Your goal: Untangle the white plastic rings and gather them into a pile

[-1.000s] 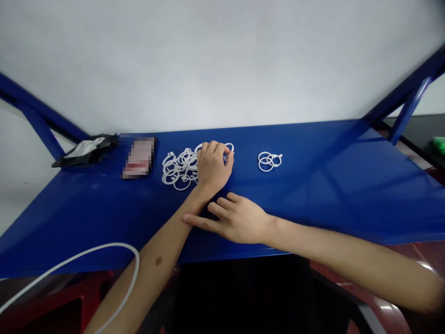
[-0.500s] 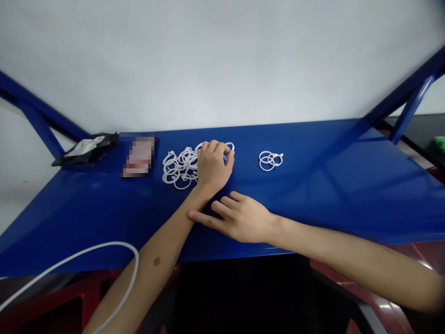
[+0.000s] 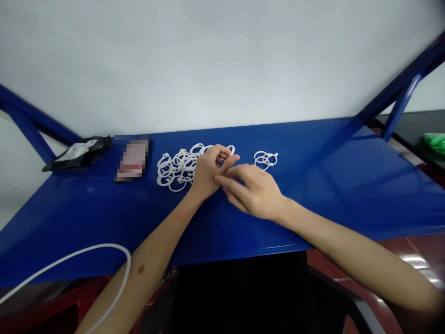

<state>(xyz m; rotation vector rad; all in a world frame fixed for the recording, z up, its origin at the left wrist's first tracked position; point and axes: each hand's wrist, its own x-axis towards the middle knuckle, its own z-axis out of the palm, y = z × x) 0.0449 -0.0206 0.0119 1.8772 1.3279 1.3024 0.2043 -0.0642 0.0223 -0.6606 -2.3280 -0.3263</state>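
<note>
A heap of white plastic rings [image 3: 175, 169] lies on the blue table [image 3: 330, 176]. My left hand [image 3: 207, 171] is at the heap's right edge, its fingers curled and pinching a white ring [image 3: 227, 150]. My right hand [image 3: 253, 190] has come up beside it, fingers stretched toward the left hand's fingertips and touching them. A small separate cluster of three linked white rings [image 3: 264, 159] lies just beyond and to the right of my hands.
A blurred reddish card or packet [image 3: 132, 160] lies left of the heap, and a black pouch [image 3: 78, 152] sits at the far left corner. A white cable [image 3: 69, 264] loops over the table's near left edge. Blue frame struts rise at both sides.
My right hand lifted off the table by my left wrist and moved forward to meet the left hand's fingertips. My left hand raised its pinch slightly from the heap.
</note>
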